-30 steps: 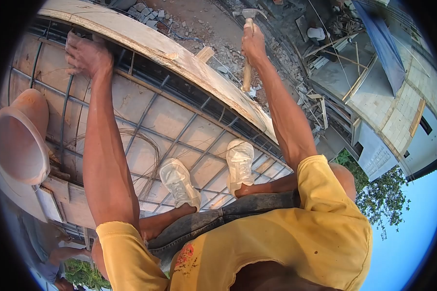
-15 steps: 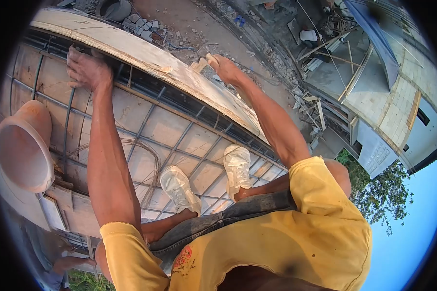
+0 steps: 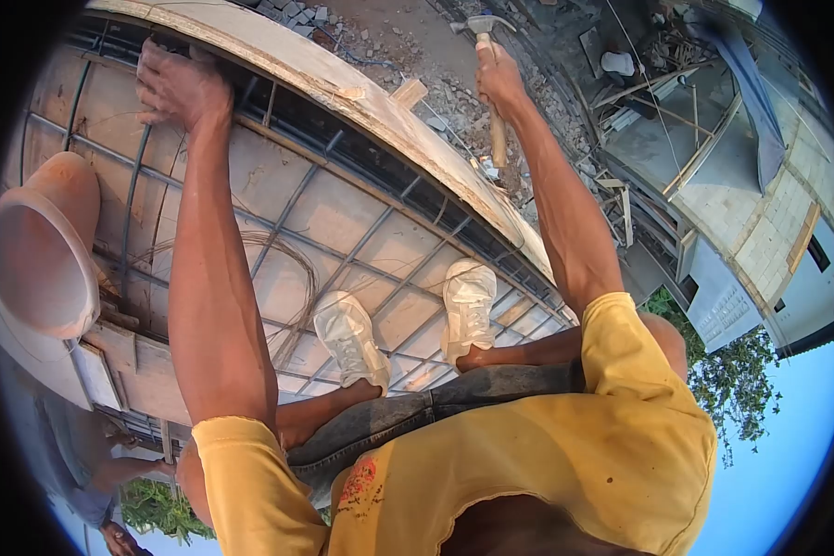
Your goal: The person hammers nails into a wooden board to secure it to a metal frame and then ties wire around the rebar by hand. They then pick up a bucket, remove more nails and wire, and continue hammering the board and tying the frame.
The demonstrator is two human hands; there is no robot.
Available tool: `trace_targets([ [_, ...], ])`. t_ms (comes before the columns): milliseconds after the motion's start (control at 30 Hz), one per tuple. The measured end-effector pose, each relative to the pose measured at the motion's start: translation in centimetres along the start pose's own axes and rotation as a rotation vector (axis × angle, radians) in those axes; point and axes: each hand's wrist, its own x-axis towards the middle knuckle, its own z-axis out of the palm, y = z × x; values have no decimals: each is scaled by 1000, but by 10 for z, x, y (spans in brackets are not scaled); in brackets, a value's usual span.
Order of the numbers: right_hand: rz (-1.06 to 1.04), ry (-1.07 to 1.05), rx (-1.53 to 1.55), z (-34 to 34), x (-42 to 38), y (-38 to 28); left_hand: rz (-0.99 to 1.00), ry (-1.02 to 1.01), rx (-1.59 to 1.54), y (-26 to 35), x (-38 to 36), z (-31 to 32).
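My right hand [image 3: 501, 79] is wrapped round the wooden handle of a claw hammer [image 3: 499, 139], its metal head raised past the outer side of the long formwork board [image 3: 278, 65]. A small wood block [image 3: 409, 93] juts out from that board's outer face. At the upper left, my left hand [image 3: 185, 91] is by the board's inner side, above the steel rebar grid [image 3: 292, 199]. Its fingers are apart, and I see nothing held in them. Part of its fingertips is lost in the shadow under the board.
A plastic bucket [image 3: 46, 269] lies tipped on the left. Loose tie wire [image 3: 301, 269] crosses the rebar near my shoes [image 3: 350, 343]. Beyond the board, rubble [image 3: 380, 46] covers the ground far below. Another person's arm [image 3: 125, 471] shows at the lower left; another person [image 3: 618, 63] is far off.
My right hand has lifted up and away from the board, bringing the hammer into plain view. My left hand stays by the board's inner side. The view has shifted slightly.
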Motion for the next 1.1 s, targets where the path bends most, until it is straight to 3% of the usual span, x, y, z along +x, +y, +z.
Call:
trace_targets([
  [67,-19,257,197,-15,16,-26,-25,-5,24,7,1,-2],
  [133,-209,198,-134,18,13,5,-32,-13,32,9,-3,-7],
  [233,-641,-55,-518,23,8,26,-36,13,5,16,7,-6],
  [433,-102,300,49,4,3,-26,-47,2,44,4,1,2],
  [467,-239,53,-335,24,3,4,-50,-9,32,9,-1,-2],
  [567,-462,-152,-597,21,23,30,-39,25,9,13,9,-4],
  [600,-462,-183,-475,8,36,27,-28,38,15,10,10,-1],
  [700,53,2,-28,-8,-9,-13,-41,-30,-23,3,1,-2],
  [767,35,108,-7,3,-17,-26,-50,-20,-16,8,-1,-5],
  [800,-258,-240,-632,28,3,24,-55,-35,-13,12,-3,-9],
  [833,-55,-285,-528,23,-14,13,-63,-36,-7,13,-4,-11],
  [900,-310,-368,-652,-5,7,33,-43,-19,-3,17,8,-9],
  [1000,-3,-142,-201,-41,18,19,-8,-11,2,4,0,-5],
  [1100,52,-15,145,-63,27,1,-61,-42,3,11,1,-8],
])
